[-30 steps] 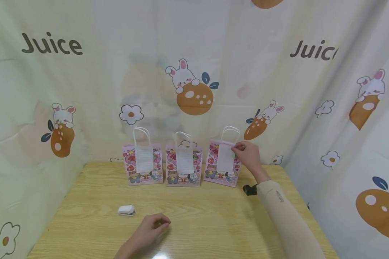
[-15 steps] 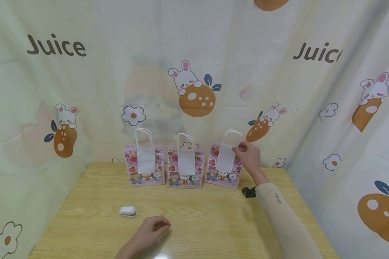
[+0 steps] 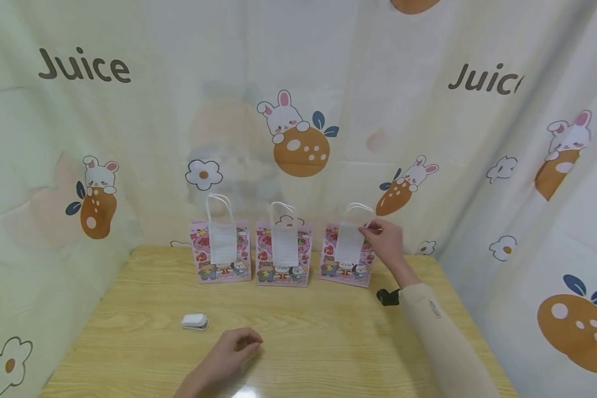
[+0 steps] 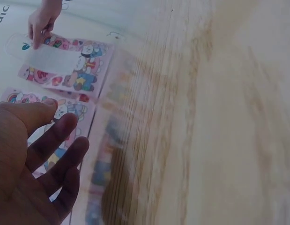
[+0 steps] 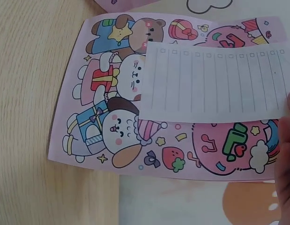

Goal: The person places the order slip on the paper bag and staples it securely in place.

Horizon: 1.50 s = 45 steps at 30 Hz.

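Observation:
Three pink paper gift bags with cartoon animals stand in a row, each with white handles and a white slip on its front. At the rightmost bag (image 3: 329, 270), my right hand (image 3: 385, 241) pinches the upper right edge of the paper slip (image 3: 349, 247) between thumb and finger, near the handles. That slip (image 5: 212, 84) is lined with small checkboxes in the right wrist view, where only the fingers' edge shows. My left hand (image 3: 231, 352) rests low over the table, fingers loosely curled, holding nothing. The middle bag (image 3: 266, 271) and left bag (image 3: 206, 271) stand untouched.
A small white stapler-like object (image 3: 195, 321) lies on the wooden table (image 3: 308, 331) at the left. Partly behind my right forearm is a small black object (image 3: 388, 297). A patterned curtain (image 3: 298, 72) hangs behind and beside the table.
The rightmost bag has shifted slightly to the right and its slip sits lower against the bag, with my right hand still at the slip's edge. My left hand has stayed in place.

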Motion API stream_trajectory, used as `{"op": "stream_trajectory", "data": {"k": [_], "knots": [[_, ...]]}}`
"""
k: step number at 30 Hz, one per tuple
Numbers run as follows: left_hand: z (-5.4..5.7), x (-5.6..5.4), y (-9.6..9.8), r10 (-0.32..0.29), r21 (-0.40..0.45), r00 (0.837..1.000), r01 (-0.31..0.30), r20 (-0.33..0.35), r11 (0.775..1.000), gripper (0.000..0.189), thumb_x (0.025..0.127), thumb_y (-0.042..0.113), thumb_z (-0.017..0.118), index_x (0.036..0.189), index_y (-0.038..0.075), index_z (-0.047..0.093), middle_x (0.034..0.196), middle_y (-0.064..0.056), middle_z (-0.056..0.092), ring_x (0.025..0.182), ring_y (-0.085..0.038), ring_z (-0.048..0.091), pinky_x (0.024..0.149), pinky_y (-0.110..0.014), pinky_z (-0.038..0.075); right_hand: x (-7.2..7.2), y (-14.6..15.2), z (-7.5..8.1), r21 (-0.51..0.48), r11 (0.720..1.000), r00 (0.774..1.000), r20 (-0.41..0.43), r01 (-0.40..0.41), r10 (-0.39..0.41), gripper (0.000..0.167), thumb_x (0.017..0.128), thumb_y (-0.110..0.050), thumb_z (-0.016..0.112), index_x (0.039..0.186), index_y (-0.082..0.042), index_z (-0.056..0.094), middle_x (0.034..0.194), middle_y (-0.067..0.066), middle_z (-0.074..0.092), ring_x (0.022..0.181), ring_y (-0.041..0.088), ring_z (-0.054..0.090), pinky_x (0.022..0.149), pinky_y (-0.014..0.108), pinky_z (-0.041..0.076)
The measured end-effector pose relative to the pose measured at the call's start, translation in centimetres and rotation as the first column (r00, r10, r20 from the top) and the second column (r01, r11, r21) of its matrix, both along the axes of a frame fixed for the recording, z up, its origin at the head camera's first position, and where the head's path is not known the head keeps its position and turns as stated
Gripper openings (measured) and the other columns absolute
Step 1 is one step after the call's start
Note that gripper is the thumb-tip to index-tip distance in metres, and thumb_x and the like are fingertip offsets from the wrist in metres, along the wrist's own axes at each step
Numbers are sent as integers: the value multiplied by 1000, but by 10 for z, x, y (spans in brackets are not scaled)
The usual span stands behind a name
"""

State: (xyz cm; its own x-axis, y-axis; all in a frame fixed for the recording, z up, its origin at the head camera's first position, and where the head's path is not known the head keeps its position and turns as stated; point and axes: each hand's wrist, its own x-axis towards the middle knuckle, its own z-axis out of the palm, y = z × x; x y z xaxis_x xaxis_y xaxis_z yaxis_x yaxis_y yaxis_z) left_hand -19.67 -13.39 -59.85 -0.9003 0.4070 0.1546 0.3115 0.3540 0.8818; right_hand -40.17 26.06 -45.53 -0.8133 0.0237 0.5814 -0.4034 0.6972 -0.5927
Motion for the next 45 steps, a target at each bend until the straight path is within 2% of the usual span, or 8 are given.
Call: {"op": "stream_trajectory", "data": {"k": [10,15,20,25,28,34,42,45], "knots": [[8,-10,-11,43,-69,999,-44,-19,997,18,96,24,61,108,13,68,106,2,68,101,-14,61,89,-40,51,39,7,19,63,997,999,31,-38,37,16,85,-21,77,81,-6,72,81,10,72,69,23,69,64,40,55],[23,-20,-17,31,-116,994,-43,-101,992,18,96,21,61,108,10,68,105,-1,69,98,-13,62,88,-47,49,63,3,29,66,997,994,105,-28,21,19,86,-23,76,89,-4,72,87,11,72,75,23,69,67,40,56],[39,-21,-33,98,-122,977,-122,-188,985,13,95,14,63,104,8,70,102,-4,71,95,-14,63,86,-50,50,84,-6,32,47,998,990,140,-44,37,18,86,-22,76,89,-5,72,87,10,71,76,23,69,66,38,57],[46,-16,-54,203,-136,963,-228,-176,964,10,94,13,64,103,12,71,101,-4,71,95,-16,63,84,-49,50,102,-19,30,39,997,989,130,-72,67,17,84,-22,78,87,-6,73,84,8,72,72,19,69,63,36,56],[48,-17,-66,253,-129,954,-275,-163,953,10,94,11,65,102,11,70,100,-6,70,94,-18,63,84,-50,50,110,-30,31,22,993,988,112,-113,110,17,82,-21,80,86,-6,74,82,7,72,70,18,69,63,36,56],[46,-25,-82,284,-100,946,-302,-158,948,12,92,8,67,103,4,69,102,-7,68,101,-26,62,89,-54,49,116,-49,26,15,983,981,70,-181,179,13,80,-17,81,79,-8,73,77,3,71,67,14,68,62,33,56],[28,-32,-110,361,-120,921,-379,-148,918,14,90,8,70,103,4,69,105,-7,68,103,-30,61,91,-53,47,122,-84,17,-56,964,963,58,-261,264,11,78,-13,83,76,-10,72,74,0,70,64,9,67,60,27,56],[21,-31,-118,369,-137,917,-389,-151,911,14,90,10,70,103,5,69,104,-6,68,101,-27,61,88,-46,50,124,-96,16,-80,955,956,42,-287,291,12,77,-11,83,74,-9,72,72,-1,70,63,8,66,59,26,55]]}}
